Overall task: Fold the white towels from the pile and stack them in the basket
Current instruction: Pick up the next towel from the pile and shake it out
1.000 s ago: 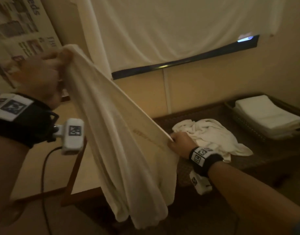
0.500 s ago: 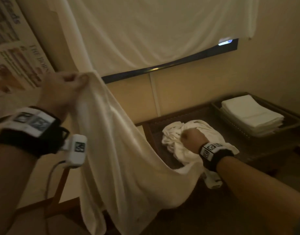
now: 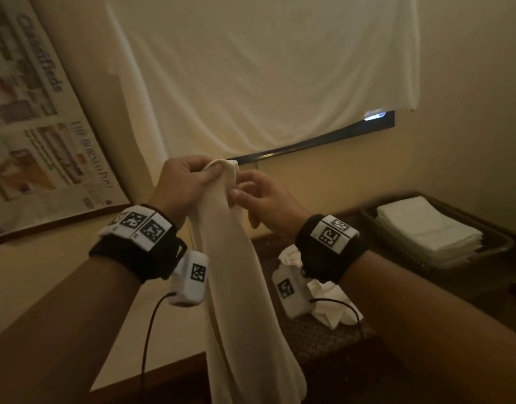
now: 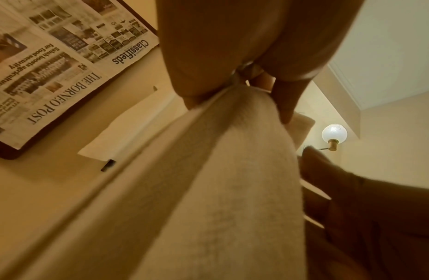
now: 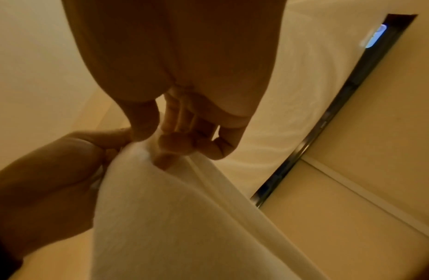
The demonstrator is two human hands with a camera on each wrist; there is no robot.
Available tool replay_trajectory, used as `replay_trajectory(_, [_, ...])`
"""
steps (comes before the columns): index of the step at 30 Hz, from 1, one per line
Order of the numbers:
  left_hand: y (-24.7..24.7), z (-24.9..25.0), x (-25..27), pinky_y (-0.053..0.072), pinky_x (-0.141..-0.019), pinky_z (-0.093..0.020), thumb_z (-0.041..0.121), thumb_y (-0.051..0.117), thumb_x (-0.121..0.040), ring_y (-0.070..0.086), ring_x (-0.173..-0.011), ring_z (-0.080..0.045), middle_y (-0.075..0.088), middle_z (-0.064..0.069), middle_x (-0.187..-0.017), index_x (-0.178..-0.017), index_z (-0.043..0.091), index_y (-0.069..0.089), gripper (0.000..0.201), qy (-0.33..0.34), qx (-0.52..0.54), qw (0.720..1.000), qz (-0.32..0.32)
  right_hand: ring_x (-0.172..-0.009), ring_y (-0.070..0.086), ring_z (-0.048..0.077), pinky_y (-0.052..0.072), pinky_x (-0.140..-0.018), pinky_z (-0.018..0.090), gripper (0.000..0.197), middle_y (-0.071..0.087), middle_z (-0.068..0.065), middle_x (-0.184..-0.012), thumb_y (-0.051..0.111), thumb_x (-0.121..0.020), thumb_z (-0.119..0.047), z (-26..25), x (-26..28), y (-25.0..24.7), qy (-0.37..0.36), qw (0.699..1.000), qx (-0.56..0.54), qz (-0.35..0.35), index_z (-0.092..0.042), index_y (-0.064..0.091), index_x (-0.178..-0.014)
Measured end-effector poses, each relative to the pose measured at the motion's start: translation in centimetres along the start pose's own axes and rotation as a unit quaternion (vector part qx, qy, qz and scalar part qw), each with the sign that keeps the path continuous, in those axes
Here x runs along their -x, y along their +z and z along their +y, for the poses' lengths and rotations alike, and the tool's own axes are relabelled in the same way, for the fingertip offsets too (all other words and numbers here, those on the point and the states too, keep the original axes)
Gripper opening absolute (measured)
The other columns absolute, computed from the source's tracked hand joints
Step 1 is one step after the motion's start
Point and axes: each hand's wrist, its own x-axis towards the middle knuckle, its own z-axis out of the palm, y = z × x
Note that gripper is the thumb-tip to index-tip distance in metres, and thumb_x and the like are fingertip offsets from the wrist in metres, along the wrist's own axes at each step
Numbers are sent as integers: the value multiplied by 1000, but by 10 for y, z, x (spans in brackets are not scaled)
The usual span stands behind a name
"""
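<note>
My left hand (image 3: 186, 182) holds a white towel (image 3: 236, 287) up at chest height, grip pinched tight on its top corner, so the cloth hangs in a long drape past my wrists. My right hand (image 3: 262, 196) is raised just beside it, fingers (image 5: 167, 144) loosely curled and touching the same top edge; I cannot tell whether that grip has closed on anything. I judge this the start of the fold: the corners are being brought together, and next the right hand must catch the matching corner and draw the edge level. Below on the counter (image 3: 323, 345) lies the crumpled pile (image 3: 332, 307). Farther right, the basket (image 3: 495, 246) already holds folded towels (image 3: 425, 225).
</note>
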Motion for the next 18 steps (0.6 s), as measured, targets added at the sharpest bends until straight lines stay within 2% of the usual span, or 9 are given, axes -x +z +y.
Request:
replay_trajectory(3, [4,1,3,56,-81,-43,23,68,-90,68,-86,-22,75,-4,-87,-82,26,78,12,-3,10,1000,-9,-66,53,-3,45,-63,15,21,63,7,-95,62,-95,-23,10,5,-5,-1,998,65,-10,-12,67,-112])
replay_trajectory(6, [9,-2,7,56,-84,-44,23,68,-90,69,-89,-25,75,-10,-93,-91,18,78,11,-12,20,999,-34,-60,51,-9,42,-59,10,21,61,-1,-88,57,-97,-16,13,7,-6,-11,999,28,15,-4,67,-111])
replay_trajectory(8, [11,-4,9,57,-83,-42,24,67,-91,69,-92,-25,74,-11,-96,-95,14,77,14,-20,20,999,-40,-56,55,-6,44,-54,13,23,63,-3,-85,55,-98,-14,11,7,-7,7,1000,-19,-6,0,63,-115])
replay_trajectory(11, [13,-8,10,56,-82,-42,27,67,-91,68,-95,-26,73,-9,-99,-97,15,75,16,-35,28,998,-35,-61,63,7,53,-57,26,22,68,1,-86,59,-96,-23,14,10,-10,43,998,22,-42,-10,65,-113])
replay_trajectory(14, [13,-15,10,56,-85,-44,29,69,-89,67,-99,-27,73,-7,-101,-95,19,76,14,-50,42,998,-26,-62,53,16,43,-52,26,23,58,10,-85,54,-99,-19,24,14,-16,82,996,-31,-16,0,62,-109])
replay_trajectory(16, [9,-23,8,54,-86,-45,32,70,-88,66,-100,-28,73,-6,-102,-92,22,77,14,-62,47,997,-22,-73,52,23,48,-57,27,19,54,16,-91,51,-99,-15,31,18,-23,103,991,-90,-10,0,57,-108])
replay_trajectory(18, [3,-27,8,53,-84,-45,42,74,-82,65,-98,-27,73,-4,-99,-90,24,78,19,-69,46,996,-19,-79,55,27,52,-64,29,16,58,15,-94,56,-97,-16,40,23,-32,119,987,-91,-49,-3,57,-106])
